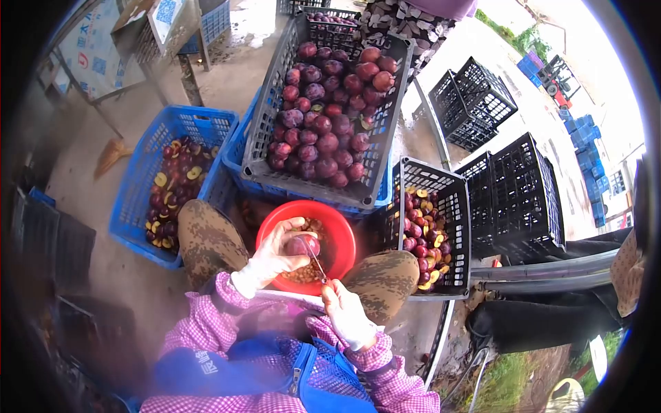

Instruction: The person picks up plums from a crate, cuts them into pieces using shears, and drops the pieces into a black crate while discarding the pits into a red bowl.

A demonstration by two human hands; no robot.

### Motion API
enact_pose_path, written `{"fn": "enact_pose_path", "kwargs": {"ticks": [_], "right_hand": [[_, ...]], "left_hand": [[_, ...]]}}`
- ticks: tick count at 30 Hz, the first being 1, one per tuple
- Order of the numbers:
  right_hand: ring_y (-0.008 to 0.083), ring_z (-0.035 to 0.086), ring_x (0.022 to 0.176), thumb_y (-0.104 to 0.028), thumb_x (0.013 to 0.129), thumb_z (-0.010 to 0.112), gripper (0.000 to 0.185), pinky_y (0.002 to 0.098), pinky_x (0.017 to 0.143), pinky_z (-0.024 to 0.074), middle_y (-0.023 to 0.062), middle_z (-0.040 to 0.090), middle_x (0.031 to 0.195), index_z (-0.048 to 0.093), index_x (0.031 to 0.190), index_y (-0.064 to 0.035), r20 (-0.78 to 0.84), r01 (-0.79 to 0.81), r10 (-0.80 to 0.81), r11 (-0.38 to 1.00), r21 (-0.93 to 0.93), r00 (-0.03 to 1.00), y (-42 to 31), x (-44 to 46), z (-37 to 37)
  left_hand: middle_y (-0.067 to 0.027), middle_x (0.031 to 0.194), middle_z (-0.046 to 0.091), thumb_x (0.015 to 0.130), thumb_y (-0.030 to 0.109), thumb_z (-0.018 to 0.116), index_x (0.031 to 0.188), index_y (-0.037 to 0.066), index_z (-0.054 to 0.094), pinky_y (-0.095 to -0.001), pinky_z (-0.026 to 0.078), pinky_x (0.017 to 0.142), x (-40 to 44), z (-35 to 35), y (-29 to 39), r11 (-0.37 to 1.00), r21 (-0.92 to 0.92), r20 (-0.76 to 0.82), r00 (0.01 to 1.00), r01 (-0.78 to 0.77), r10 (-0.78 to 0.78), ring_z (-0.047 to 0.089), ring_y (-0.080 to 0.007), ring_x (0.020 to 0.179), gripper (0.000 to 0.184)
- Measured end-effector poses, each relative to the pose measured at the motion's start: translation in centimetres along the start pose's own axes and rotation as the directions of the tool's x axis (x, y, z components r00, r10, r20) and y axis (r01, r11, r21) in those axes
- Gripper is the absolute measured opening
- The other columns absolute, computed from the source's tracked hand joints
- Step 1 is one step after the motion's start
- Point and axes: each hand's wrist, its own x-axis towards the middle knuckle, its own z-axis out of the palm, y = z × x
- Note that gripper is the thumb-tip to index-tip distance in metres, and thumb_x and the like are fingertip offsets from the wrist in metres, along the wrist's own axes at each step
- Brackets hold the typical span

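- Blue mesh-panelled garment point(272, 375), nearest the viewer: zip at the front, white lettering at the left too distorted to read; pink checked sleeves point(206, 313) extend beyond it.
- Left hand point(275, 253), thin whitish glove: fingers closed round a smooth, reddish-purple plum point(301, 246), held above the near-left part of the red basin.
- Right hand point(348, 315), similar glove: closed on the near end of a slender metal tool point(317, 263), whose far end meets the plum. Exact tip shape cannot be told.
- Red basin point(348, 237), round, smooth, apparently plastic: set between two knees in camouflage cloth point(213, 241); small brown, lumpy pieces inside.
- Blue crate point(131, 199), left, slotted plastic: cut plums point(182, 186), dark skins, yellow flesh showing.
- Black crate point(462, 230), right, lattice walls: more cut plums point(423, 237).
- Grey-black crate point(256, 141), far centre, resting over a blue crate beneath point(237, 172): whole round plums point(323, 124), some with a dull bloom, a few green leaves among them.
- Printed sheeting point(93, 51), far left: blue characters, a red mark and square codes; wording not legible with certainty. Another square code on a pale panel point(165, 12) nearby.
- Stacked black crates point(516, 199), right; red forklift point(559, 82) and blue crates point(585, 162), far right.
- Standing person in patterned trousers point(406, 31), beyond the whole plums.
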Motion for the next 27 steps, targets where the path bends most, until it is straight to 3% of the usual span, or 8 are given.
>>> {"fn": "enact_pose_path", "kwargs": {"ticks": [14,16,18,21,22,24,26,27], "right_hand": [[0.0381,0.063,0.088,-0.03,0.095,0.046,0.037,0.0409,0.072,0.047,0.0262,0.062,0.091,0.055,0.106,0.0049,-0.025,0.01,-0.008,0.998,0.061,1.0,3.8,1.4,2.9],[0.0388,0.063,0.088,-0.029,0.095,0.046,0.038,0.0407,0.073,0.047,0.027,0.062,0.09,0.055,0.107,0.0051,0.03,-0.087,0.083,0.975,0.206,0.996,1.7,1.3,2.6],[0.0392,0.062,0.087,-0.029,0.095,0.046,0.037,0.0405,0.073,0.047,0.0271,0.062,0.09,0.055,0.107,0.005,0.071,-0.149,0.136,0.962,0.227,0.988,1.3,1.4,2.9],[0.0397,0.061,0.086,-0.028,0.094,0.046,0.035,0.0416,0.07,0.0471,0.0264,0.062,0.091,0.054,0.105,0.0042,-0.096,0.041,-0.031,0.994,0.106,0.995,1.3,1.8,5.1],[0.0397,0.061,0.086,-0.028,0.094,0.046,0.035,0.0416,0.07,0.0471,0.0264,0.062,0.091,0.054,0.105,0.0042,-0.099,0.039,-0.028,0.993,0.107,0.995,1.7,2.1,5.6],[0.0141,0.048,0.059,-0.025,0.095,0.046,0.026,0.0314,0.057,0.0427,0.0072,0.05,0.065,0.053,0.098,-0.0011,-0.246,0.134,-0.168,0.98,-0.149,0.954,2.0,2.6,5.9],[0.012,0.048,0.061,-0.024,0.095,0.046,0.024,0.0292,0.057,0.0422,0.0055,0.051,0.066,0.053,0.098,-0.0005,-0.233,0.167,-0.188,0.98,-0.104,0.954,1.7,2.3,5.0],[0.0254,0.055,0.073,-0.026,0.094,0.047,0.03,0.0348,0.064,0.0448,0.0159,0.057,0.078,0.053,0.102,0.0023,-0.136,0.058,-0.044,0.993,0.102,0.99,0.8,1.9,4.3]], "left_hand": [[-0.0192,0.129,0.047,0.063,-0.01,0.072,0.138,0.005,0.027,-0.0356,0.046,0.094,-0.3,1.1,-0.9,0.995,0.099,-0.048,0.999,0.028,-0.023,0.049,-0.0242,0.117,0.09],[-0.0176,0.129,0.047,0.066,-0.007,0.074,0.138,0.005,0.028,-0.0344,0.046,0.094,-0.4,1.2,-1.9,0.997,-0.05,-0.074,0.995,-0.064,0.06,0.05,-0.0228,0.117,0.086],[-0.0155,0.12,0.054,0.075,0.005,0.072,0.134,0.005,0.034,-0.0326,0.047,0.091,-0.2,1.5,-2.6,0.989,0.04,-0.046,0.988,-0.143,0.145,0.054,-0.0207,0.11,0.07],[-0.0082,0.097,0.065,0.09,0.022,0.06,0.117,0.007,0.053,-0.0309,0.05,0.08,0.6,1.5,-2.8,0.996,0.037,-0.21,0.974,-0.08,0.086,0.061,-0.0173,0.088,0.032],[-0.0082,0.097,0.065,0.09,0.022,0.06,0.117,0.007,0.053,-0.0309,0.05,0.08,0.3,1.7,-2.8,0.996,0.037,-0.207,0.975,-0.077,0.083,0.061,-0.0173,0.088,0.032],[-0.0097,0.099,0.064,0.091,0.034,0.058,0.117,0.007,0.053,-0.0321,0.05,0.08,-0.2,2.4,-2.7,0.824,-0.549,-0.021,0.983,0.14,-0.182,0.061,-0.0172,0.087,0.038],[-0.0098,0.098,0.064,0.09,0.04,0.058,0.117,0.007,0.053,-0.0338,0.05,0.081,-0.1,2.5,-2.3,0.846,-0.512,-0.009,0.983,0.151,-0.181,0.062,-0.0173,0.088,0.043],[-0.0097,0.095,0.064,0.088,0.045,0.059,0.117,0.005,0.052,-0.0344,0.051,0.079,0.0,2.8,-1.8,0.953,-0.295,-0.075,0.993,0.063,-0.089,0.062,-0.0182,0.085,0.049]]}}
